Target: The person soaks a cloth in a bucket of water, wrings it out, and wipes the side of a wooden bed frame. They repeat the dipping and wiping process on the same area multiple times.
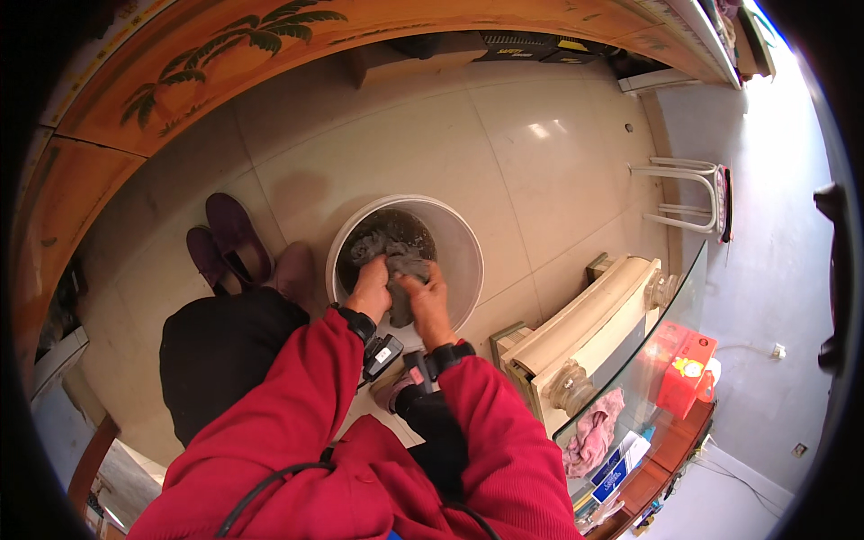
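A white bucket point(463, 247) stands on the tiled floor in front of me, with dark water inside. A wet grey cloth point(403, 263) hangs over the water, bunched and twisted. My left hand point(371, 290) grips its left part and my right hand point(429, 301) grips its right part, both over the bucket's near side. Both sleeves are red, and each wrist carries a black strap with a small device.
A pair of dark purple slippers point(227, 243) lies left of the bucket. At the right stands a glass-topped table point(630, 360) with cream legs, a pink rag point(594, 432) and a red box point(684, 369) on its lower shelf. A white rack point(688, 193) leans by the wall.
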A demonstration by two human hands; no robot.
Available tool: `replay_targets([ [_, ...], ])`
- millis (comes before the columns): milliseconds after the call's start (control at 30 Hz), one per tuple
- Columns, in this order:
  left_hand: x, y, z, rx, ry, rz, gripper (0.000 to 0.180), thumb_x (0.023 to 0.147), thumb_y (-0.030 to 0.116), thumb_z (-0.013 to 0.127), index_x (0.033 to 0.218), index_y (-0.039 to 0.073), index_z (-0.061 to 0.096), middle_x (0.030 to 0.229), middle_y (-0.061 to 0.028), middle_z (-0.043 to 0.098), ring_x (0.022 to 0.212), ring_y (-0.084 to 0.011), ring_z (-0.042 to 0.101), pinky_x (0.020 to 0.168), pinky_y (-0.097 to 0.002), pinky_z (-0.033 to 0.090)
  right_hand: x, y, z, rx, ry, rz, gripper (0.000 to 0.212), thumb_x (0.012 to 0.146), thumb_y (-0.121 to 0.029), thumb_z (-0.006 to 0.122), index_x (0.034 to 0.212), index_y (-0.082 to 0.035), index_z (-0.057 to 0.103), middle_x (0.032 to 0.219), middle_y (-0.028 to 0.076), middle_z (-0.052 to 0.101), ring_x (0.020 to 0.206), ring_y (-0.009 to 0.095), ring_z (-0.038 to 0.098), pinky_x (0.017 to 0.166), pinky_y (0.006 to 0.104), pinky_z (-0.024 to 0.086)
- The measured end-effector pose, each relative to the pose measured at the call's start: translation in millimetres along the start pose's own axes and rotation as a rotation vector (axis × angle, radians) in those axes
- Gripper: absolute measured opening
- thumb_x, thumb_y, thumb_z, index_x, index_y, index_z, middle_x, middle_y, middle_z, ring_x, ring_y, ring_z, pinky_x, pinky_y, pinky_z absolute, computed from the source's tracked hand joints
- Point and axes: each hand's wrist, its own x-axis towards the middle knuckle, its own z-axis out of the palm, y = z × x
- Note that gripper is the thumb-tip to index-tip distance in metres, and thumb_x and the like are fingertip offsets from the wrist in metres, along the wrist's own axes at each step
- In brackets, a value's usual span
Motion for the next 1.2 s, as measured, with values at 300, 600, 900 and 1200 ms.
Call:
replay_targets([
  [300, -6.7, -10.9, 17.3, 0.220, 0.196, 0.067, 0.030, 0.093, 0.019, 0.049, 0.115, 0.002, 0.061, 0.106, -0.0105, 0.065, 0.092, -0.0269, 0.064, 0.081, -0.0406, 0.053, 47.3, 5.8, -1.2, -0.408, 0.327, -0.247, 0.025, 0.087, -0.021, 0.069, 0.090, 0.002, 0.059, 0.076, 0.018, 0.063, 0.072, 0.028, 0.060, 0.070, 0.0401, 0.048],
  [600, -30.5, 18.5, 24.7, 0.207, 0.548, -0.070, 0.062, 0.088, 0.046, 0.062, 0.137, 0.013, 0.044, 0.139, -0.0144, 0.042, 0.127, -0.0385, 0.035, 0.100, -0.0633, 0.029, 111.7, 63.0, -25.9, -1.020, 0.243, -0.265, 0.027, 0.076, -0.015, 0.070, 0.098, 0.001, 0.067, 0.089, 0.020, 0.068, 0.082, 0.031, 0.066, 0.076, 0.0365, 0.051],
  [900, -42.2, 26.0, 30.8, 0.027, 0.129, -0.252, 0.060, 0.086, 0.065, 0.057, 0.119, 0.015, 0.059, 0.119, -0.0115, 0.062, 0.103, -0.0305, 0.062, 0.089, -0.0549, 0.049, 28.6, -32.0, -16.7, -0.777, -0.413, -0.328, 0.028, 0.075, -0.006, 0.064, 0.102, -0.002, 0.067, 0.094, 0.019, 0.064, 0.091, 0.037, 0.062, 0.081, 0.0397, 0.050],
  [1200, -30.0, 13.7, 23.2, -0.024, -0.314, -0.212, 0.028, 0.095, 0.036, 0.054, 0.101, 0.010, 0.065, 0.088, -0.0042, 0.068, 0.077, -0.0193, 0.066, 0.073, -0.0336, 0.055, -36.3, -49.3, 8.1, -1.011, 0.041, -0.791, 0.017, 0.076, -0.011, 0.072, 0.091, -0.005, 0.066, 0.099, 0.015, 0.058, 0.093, 0.036, 0.055, 0.078, 0.0418, 0.047],
])
